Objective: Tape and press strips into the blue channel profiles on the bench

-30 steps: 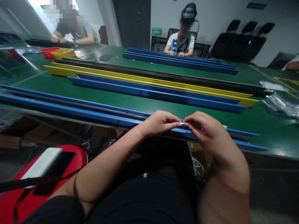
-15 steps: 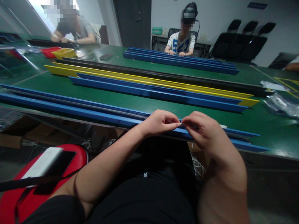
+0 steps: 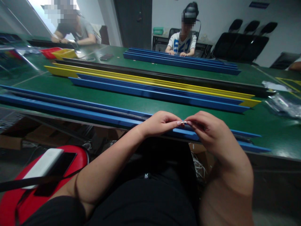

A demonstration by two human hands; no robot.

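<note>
Between my fingertips is a small, thin white piece [image 3: 184, 122], too small to name. My left hand [image 3: 162, 123] is closed in a pinch on its left end. From the other side, my right hand [image 3: 208, 130] pinches it as well, thumb against fingers. Both hands are over a long blue channel strip [image 3: 103, 116] that lies along the near table edge, with a dark strip inside it. The hands cover part of this channel, and I cannot tell whether they touch it.
Past the hands, another blue channel [image 3: 141, 91], a yellow one [image 3: 117, 78] and a black one [image 3: 98, 66] lie across the green table [image 3: 58, 84]. A co-worker [image 3: 182, 42] sits opposite behind more blue channels [image 3: 164, 59]. A red stool [image 3: 80, 157] stands at my left.
My right hand has shifted slightly right and up, away from the left. More of the white piece shows between the fingertips. My left hand has hardly moved.
</note>
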